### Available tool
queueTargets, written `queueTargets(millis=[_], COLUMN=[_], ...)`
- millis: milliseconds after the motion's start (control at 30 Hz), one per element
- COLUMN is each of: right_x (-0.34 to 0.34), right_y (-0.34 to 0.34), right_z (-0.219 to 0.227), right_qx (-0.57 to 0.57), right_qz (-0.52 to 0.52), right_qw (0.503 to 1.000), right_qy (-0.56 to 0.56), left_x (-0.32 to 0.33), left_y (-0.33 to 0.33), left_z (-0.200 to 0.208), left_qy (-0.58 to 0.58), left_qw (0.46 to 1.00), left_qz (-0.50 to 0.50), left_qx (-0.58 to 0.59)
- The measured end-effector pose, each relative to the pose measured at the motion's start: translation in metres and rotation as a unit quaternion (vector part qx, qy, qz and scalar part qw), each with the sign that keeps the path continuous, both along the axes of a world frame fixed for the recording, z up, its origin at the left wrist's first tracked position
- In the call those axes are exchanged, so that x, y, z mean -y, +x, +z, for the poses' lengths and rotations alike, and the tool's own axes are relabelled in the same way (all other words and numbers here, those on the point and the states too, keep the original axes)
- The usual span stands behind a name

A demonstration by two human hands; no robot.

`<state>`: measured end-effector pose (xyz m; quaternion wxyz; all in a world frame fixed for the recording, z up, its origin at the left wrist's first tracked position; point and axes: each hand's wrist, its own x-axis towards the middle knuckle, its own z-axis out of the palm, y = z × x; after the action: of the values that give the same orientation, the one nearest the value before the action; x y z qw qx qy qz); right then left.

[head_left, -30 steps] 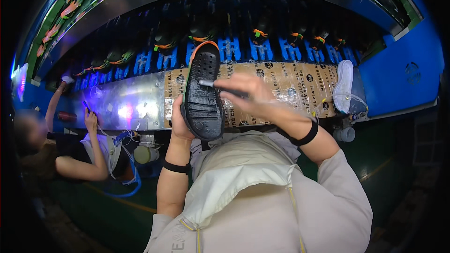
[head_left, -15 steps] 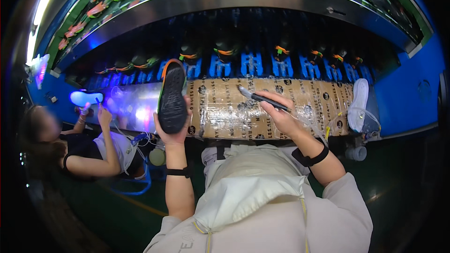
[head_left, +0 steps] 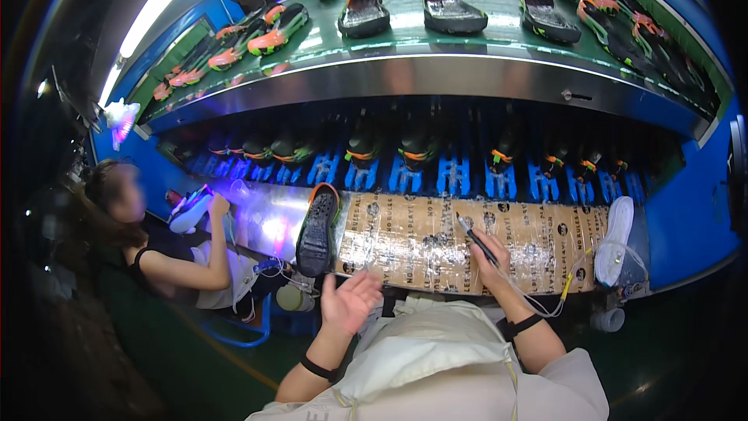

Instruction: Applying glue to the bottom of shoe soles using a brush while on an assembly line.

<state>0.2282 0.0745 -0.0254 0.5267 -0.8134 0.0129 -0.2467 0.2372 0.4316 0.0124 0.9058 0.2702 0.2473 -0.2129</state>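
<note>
A black shoe sole (head_left: 318, 231) with an orange-and-green rim stands lengthwise on the bench, left of the cardboard. Just below and right of it, my left hand (head_left: 351, 304) is empty, palm turned up and fingers apart. In my right hand (head_left: 491, 253) is a slim black-handled brush (head_left: 481, 243), its pale tip pointing up and left over the cardboard. A thin clear tube runs from the brush toward the right. At the right end of the bench lies a white sole (head_left: 614, 242).
Printed brown cardboard (head_left: 405, 245) under clear film covers the bench. Behind it, blue racks (head_left: 453, 178) hold dark shoes. Above, a green conveyor (head_left: 499, 0) carries shoe parts behind a metal edge. To the left, a co-worker (head_left: 183, 269) handles a sole under violet light.
The black sole has left my left hand and now rests on the bench. That hand has drawn back and opened. My view has tilted up, showing more conveyor. The brush stays in my right hand.
</note>
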Motion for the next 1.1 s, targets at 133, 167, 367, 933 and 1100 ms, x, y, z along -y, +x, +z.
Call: queueTargets(millis=[133, 167, 367, 933, 1100], right_x=[0.003, 0.003, -0.002, 0.001, 0.002], right_y=[-0.005, -0.006, -0.001, 0.001, -0.001], right_z=[0.004, 0.006, -0.001, 0.001, -0.001], right_qx=[-0.006, -0.001, -0.007, -0.02, -0.023], right_qz=[-0.005, -0.005, -0.005, 0.003, -0.012], right_qw=[1.0, 1.0, 1.0, 1.0, 0.999], right_qy=[0.01, 0.011, 0.012, 0.021, 0.018], left_x=[0.041, 0.045, 0.035, -0.04, -0.019], left_y=[0.079, 0.112, 0.339, 0.399, 0.362], left_z=[0.117, 0.151, 0.285, 0.335, 0.28], left_qy=[0.379, 0.515, 0.832, 0.92, 0.751], left_qw=[0.803, 0.641, 0.088, 0.217, 0.469], left_qz=[-0.125, -0.106, 0.083, -0.046, 0.09], left_qx=[0.442, 0.56, 0.541, 0.322, 0.456])
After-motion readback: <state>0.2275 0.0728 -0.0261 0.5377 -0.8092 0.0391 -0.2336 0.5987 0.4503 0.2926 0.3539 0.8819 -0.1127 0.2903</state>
